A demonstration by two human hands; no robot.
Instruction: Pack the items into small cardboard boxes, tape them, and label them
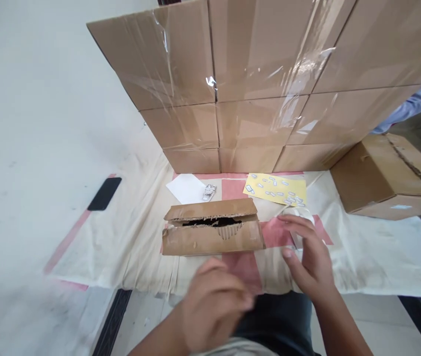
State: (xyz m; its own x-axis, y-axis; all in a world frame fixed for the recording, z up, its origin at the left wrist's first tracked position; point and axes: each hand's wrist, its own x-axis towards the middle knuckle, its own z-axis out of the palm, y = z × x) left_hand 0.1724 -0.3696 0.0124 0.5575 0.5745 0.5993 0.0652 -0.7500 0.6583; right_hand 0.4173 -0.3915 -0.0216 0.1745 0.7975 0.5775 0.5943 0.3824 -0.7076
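Note:
A torn cardboard box (214, 241) lies on the cloth in front of me, with a ragged dark slit along its top. My left hand (216, 306) is just below its near edge, blurred by motion, so its fingers cannot be made out clearly. To the right of the box my right hand (307, 254) hovers with thumb and fingers apart and nothing between them. Beyond it is a yellow sheet (275, 185) bearing several small pale pieces. Behind the box lie a white sheet of paper (185, 189) and a small crumpled item (209, 192).
A wall of taped cardboard boxes (251, 99) rises at the back. Another cardboard box (392, 183) stands on the right. A black phone-like object (105, 194) lies at the left. The pale cloth (144, 247) carries red strips.

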